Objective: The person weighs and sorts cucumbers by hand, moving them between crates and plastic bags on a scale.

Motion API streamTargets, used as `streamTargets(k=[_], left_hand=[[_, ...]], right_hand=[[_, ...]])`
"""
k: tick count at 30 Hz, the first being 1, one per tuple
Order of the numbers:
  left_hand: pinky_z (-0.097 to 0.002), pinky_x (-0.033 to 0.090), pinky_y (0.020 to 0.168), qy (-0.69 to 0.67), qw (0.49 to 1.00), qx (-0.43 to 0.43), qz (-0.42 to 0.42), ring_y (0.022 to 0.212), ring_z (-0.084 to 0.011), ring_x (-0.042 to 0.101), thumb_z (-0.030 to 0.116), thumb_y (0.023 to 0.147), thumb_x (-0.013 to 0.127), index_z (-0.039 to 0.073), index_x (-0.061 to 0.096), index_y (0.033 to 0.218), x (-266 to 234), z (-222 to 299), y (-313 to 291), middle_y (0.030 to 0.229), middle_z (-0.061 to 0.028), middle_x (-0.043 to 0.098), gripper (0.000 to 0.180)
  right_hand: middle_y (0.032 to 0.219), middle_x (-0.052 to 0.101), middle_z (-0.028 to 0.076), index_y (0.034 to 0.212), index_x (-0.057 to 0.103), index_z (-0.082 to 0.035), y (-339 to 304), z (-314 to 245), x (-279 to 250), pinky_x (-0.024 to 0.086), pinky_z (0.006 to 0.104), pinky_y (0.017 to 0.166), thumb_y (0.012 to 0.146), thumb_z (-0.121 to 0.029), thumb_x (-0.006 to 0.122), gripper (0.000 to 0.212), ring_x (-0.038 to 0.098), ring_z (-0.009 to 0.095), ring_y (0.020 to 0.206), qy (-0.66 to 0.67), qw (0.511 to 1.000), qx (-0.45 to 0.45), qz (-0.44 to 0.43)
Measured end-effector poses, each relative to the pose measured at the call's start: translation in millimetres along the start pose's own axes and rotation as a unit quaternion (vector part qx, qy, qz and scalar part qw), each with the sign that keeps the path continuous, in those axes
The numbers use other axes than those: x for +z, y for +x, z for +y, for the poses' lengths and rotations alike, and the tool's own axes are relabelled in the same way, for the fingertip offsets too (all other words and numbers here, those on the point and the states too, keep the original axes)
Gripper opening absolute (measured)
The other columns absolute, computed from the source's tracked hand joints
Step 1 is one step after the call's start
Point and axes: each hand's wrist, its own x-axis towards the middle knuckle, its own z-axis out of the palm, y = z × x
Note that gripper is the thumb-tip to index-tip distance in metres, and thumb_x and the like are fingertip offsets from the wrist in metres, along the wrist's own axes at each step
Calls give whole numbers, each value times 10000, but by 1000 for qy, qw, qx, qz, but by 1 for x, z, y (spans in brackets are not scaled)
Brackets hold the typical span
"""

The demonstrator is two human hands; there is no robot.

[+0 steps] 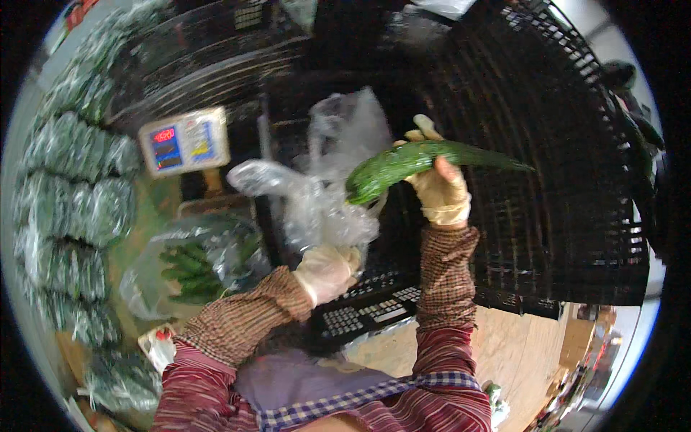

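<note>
So the right hand (441,196), in a pale glove, has a long green cucumber (403,164) gripped around the middle, while the gloved left hand (327,275) is hanging onto the near end of a crumpled plastic bag (325,209). Over on the left there's a lit-up scale (184,142) and a pile of wrapped green packs (75,209), and a big black crate (536,223) pretty much fills the right side.

- The cucumber (392,168) in the right hand (444,196) looked glossy.
- The bag (327,216) at the left hand (327,275) was crinkled, shiny plastic.
- Sleeve covers (448,277) below both grips were matt cloth.
- The crate (547,237) right of the cucumber grip looked plastic.
</note>
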Motion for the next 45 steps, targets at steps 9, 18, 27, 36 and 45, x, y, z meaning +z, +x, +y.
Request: streamTargets(k=[9,18,27,36,45], left_hand=[[-420,294,1013,244,681,-438,534,1178,-349,356,212,679,761,-44,291,1313,-87,-113,-310,1295,-227,336,830],[-268,450,536,-543,457,-468,526,538,-96,500,99,735,600,28,589,818,-39,-147,-360,657,-19,552,110],[-193,352,428,-498,501,-497,504,461,-36,389,41,802,551,74,508,697,-47,-152,-370,607,29,472,119],[-224,368,494,-381,616,-554,411,557,-67,465,78,776,610,31,548,784,-32,-138,-342,676,8,534,79],[-282,444,756,-266,589,-625,438,885,-161,525,98,749,627,-56,444,1211,-46,-94,-321,1058,-125,528,520]], right_hand=[[1074,571,116,1117,537,11,-33,108,189,403,385,917,683,-216,700,516,538,241,1006,-16,998,15,-57],[1047,597,110,1051,566,-62,-61,342,290,442,338,853,718,-31,608,337,558,271,1006,-639,714,127,-256],[896,639,134,960,628,-118,-52,237,257,501,400,677,816,-246,561,204,624,294,831,-789,547,203,-193],[1343,367,230,1410,123,-63,58,79,-87,307,434,1016,532,-457,787,1169,366,395,1220,-757,581,125,271],[1342,397,129,1367,278,-82,18,246,-12,269,393,1043,752,-429,628,788,331,248,1253,-777,479,379,-154]])
